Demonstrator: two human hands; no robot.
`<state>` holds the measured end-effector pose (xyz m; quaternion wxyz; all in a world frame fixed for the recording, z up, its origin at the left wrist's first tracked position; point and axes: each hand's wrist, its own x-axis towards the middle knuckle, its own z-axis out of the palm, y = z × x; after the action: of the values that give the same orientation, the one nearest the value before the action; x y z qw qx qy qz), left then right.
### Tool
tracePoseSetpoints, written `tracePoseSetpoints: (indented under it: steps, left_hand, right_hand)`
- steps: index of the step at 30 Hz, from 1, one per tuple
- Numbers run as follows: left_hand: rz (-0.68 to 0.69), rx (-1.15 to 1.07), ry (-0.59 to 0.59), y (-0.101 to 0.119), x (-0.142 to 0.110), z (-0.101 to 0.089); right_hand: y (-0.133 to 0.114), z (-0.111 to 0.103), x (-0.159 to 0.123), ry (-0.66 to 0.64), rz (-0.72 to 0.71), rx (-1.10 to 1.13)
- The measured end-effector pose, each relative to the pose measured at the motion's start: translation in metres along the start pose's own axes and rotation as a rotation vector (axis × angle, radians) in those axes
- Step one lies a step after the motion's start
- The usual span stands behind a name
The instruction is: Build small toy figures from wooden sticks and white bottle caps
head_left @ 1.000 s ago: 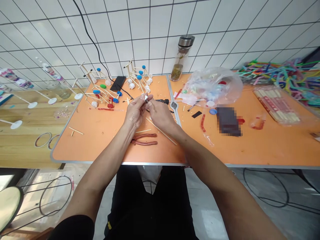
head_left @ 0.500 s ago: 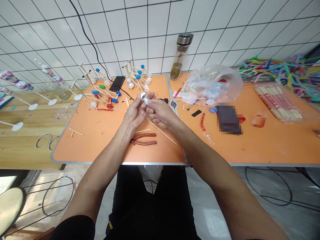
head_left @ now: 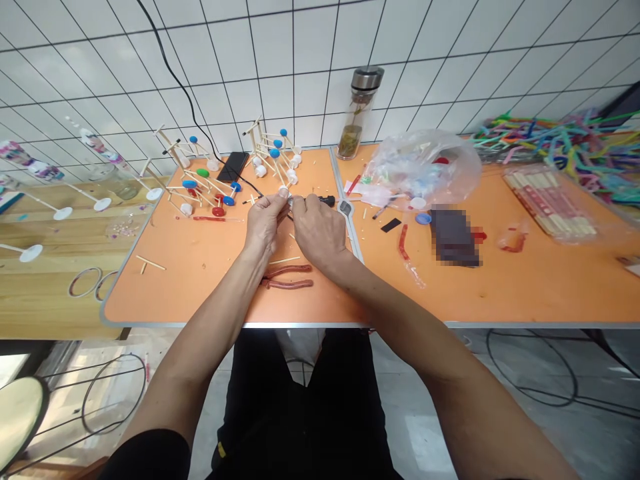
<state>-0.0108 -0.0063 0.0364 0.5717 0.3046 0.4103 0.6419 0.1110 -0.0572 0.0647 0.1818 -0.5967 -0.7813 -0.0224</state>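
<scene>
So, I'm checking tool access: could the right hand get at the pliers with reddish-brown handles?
Probably yes: the right hand seems busy beside a small white piece, but the pliers lie nearby, handles uncovered; only their head hides behind the left forearm.

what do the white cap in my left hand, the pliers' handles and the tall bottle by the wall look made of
White cap: probably plastic, being opaque, even white; too small to judge its finish.
Pliers' handles: likely plastic or rubber, reddish-brown with a slight sheen.
Tall bottle: smooth glass or clear plastic, as its contents show through; its silvery, shiny lid looks metal.
</scene>
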Motion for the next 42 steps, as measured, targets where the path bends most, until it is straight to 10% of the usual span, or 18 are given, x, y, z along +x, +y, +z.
tracePoseSetpoints:
  steps: [7,13,19,23,34,42]
  left_hand:
    - [-0.008,-0.007,-0.014,0.003,-0.004,0.004]
    - [-0.025,-0.058,-0.174,0.008,-0.003,0.003]
    - [-0.042,-0.034,-0.052,0.003,0.001,0.000]
    - [-0.002,-0.022,-0.020,0.001,-0.001,0.002]
    - [-0.095,-0.044,0.005,-0.001,-0.005,0.005]
    - [-0.263,-0.185,0.010,0.023,0.001,-0.001]
  right_hand:
    - [0.013,0.004,0.012,-0.069,0.125,0.496]
    - [0.035,-0.007,0.029,-0.572,0.202,1.350]
    - [0.019,0.001,0.013,-0.066,0.130,0.640]
    - [0.014,0.003,0.005,0.029,0.072,0.203]
    - [0.025,0.020,0.009,0.305,-0.155,-0.141]
    - [0.041,0.007,0.015,0.289,0.008,-0.026]
